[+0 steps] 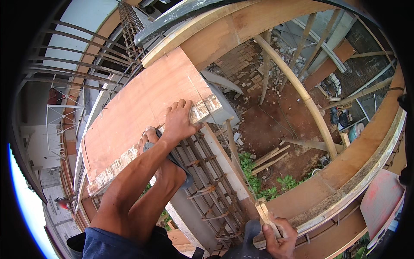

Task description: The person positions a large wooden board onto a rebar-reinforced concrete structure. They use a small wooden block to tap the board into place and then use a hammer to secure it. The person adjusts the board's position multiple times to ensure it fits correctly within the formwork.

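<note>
Head: right hand [282, 238] clasps stick [263, 211] pointing away, leftward; left hand [177, 122] open on panel [138, 105].

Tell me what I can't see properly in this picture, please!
All in the head view:
Left hand: its palm is hidden behind its own back, so I can't tell how hard it grips.
Foot: partly covered by the left forearm.
Wooden piece: partly covered by the fingers of the right hand.
Red thing at far left: too small and blurred to name.
</note>
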A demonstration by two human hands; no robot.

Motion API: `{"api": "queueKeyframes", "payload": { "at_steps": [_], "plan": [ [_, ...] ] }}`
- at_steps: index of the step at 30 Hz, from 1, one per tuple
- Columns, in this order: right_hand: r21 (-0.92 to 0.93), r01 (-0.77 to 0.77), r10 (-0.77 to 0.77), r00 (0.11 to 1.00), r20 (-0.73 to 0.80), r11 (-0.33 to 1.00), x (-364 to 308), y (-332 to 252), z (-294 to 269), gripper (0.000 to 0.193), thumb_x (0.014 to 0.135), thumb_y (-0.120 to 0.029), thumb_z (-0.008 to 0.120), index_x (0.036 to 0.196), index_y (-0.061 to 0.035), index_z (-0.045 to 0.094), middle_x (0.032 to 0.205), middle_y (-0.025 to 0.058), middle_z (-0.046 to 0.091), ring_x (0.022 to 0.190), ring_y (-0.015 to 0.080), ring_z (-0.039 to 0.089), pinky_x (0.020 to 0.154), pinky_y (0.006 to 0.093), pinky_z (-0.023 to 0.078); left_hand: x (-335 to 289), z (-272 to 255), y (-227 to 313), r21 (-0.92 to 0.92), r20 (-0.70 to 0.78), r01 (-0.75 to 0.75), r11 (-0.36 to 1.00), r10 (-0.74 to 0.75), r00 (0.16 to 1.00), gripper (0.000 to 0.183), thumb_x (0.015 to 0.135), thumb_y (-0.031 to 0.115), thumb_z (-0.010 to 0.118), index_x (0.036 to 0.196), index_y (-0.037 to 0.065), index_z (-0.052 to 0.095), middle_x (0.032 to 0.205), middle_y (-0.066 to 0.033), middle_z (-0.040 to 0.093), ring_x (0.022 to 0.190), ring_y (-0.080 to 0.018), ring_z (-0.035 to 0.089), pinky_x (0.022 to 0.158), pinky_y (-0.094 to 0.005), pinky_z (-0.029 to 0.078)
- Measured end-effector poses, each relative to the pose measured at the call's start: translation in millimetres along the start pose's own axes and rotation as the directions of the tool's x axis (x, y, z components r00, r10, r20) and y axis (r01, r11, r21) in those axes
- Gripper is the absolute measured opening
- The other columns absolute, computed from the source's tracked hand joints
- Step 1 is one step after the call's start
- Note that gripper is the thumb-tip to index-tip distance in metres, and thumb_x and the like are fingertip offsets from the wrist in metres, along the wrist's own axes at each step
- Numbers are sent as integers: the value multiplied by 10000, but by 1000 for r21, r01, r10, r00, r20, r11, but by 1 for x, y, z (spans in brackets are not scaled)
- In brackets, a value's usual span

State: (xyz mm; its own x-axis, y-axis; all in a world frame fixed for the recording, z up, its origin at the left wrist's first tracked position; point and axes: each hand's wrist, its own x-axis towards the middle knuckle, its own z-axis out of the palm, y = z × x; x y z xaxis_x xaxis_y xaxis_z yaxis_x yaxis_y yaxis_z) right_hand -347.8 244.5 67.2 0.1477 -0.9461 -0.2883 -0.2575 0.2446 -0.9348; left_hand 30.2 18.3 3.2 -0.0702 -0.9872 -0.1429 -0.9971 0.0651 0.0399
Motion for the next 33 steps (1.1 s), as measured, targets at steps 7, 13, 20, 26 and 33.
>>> {"api": "queueKeyframes", "payload": {
  "at_steps": [7,13,20,26,33],
  "plan": [
    [186,8,19,989,-145,982,68,61,40,244,936,-65,741,1151,37,687,945,203,754,843,106,675,712,281,556,2,6,-2,-2,-19,28,1000,-28,999,672,692,387,853,1201,55,567,1121,-136,583,1134,-357,547,984,-461,397],
    [56,-8,12,997,-72,998,55,-36,43,238,972,-151,679,1169,-19,665,895,243,723,789,359,742,704,385,567,-6,-2,15,101,-76,120,988,-113,991,634,694,384,835,1191,68,600,1152,-137,603,1161,-335,558,997,-463,394],
    [81,50,-51,999,18,995,71,5,29,232,971,-157,680,1156,-18,655,911,248,720,817,327,746,700,384,562,-4,5,10,73,-81,86,994,-81,993,631,687,381,827,1174,61,588,1133,-137,593,1150,-338,554,990,-475,405],
    [154,-358,349,933,83,921,22,-24,28,229,953,-102,714,1138,23,663,1024,218,754,916,202,721,748,360,574,-2,-1,11,31,-56,69,997,-67,996,639,698,394,842,1170,49,584,1126,-144,590,1143,-346,553,972,-479,415],
    [251,-139,165,983,-86,958,62,29,15,258,920,-84,756,1119,65,685,1001,199,756,925,157,709,775,319,562,3,13,2,90,-63,58,994,-52,997,669,690,407,862,1170,39,577,1129,-153,590,1136,-356,556,983,-467,415]
  ]
}}
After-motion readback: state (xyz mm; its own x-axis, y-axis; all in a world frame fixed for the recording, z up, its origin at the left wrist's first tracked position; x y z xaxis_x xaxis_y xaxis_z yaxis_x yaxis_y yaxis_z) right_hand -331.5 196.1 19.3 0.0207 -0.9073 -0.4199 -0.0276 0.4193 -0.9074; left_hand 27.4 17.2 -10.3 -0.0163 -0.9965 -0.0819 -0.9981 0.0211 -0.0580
